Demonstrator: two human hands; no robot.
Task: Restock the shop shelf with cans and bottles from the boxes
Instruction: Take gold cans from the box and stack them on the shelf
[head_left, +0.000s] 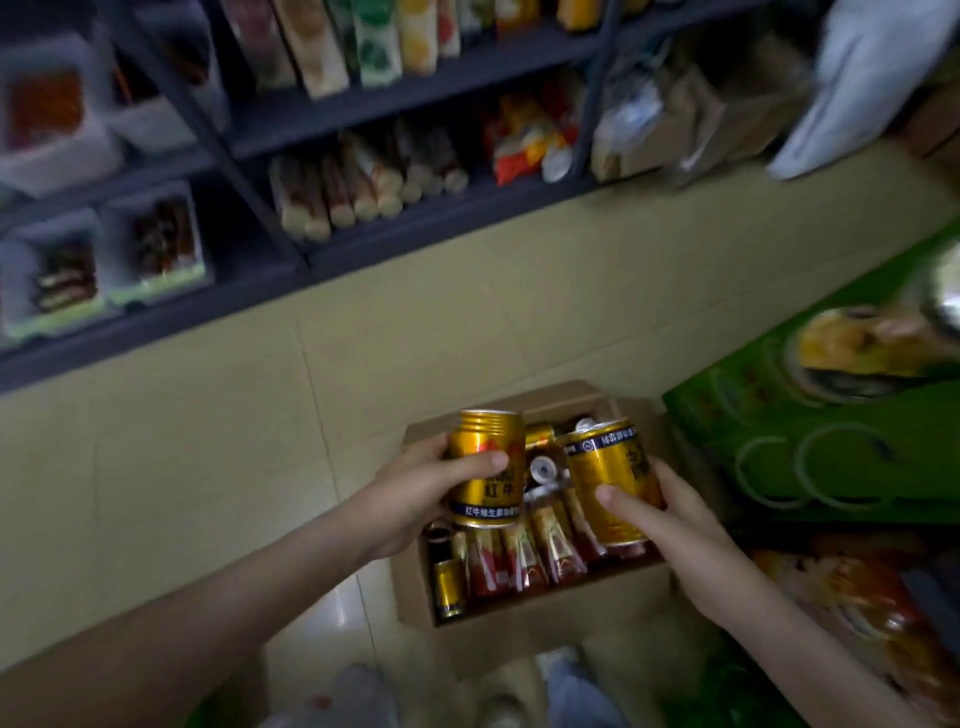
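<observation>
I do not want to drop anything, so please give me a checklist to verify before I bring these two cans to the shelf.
1. Grip of left hand on left can: ok, thumb across it.
2. Grip of right hand on right can: ok, thumb across it.
3. Both cans held above the box: ok.
4. Path over the floor between box and shelf: ok, bare tiles.
5. Free slot for cans on shelf: cannot tell, blurred.

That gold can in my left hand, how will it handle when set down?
The gold can looks rigid metal, so the left hand likely won't dent it. Its glossy wall may be slippery. Laid sideways, its round body would probably roll.
</observation>
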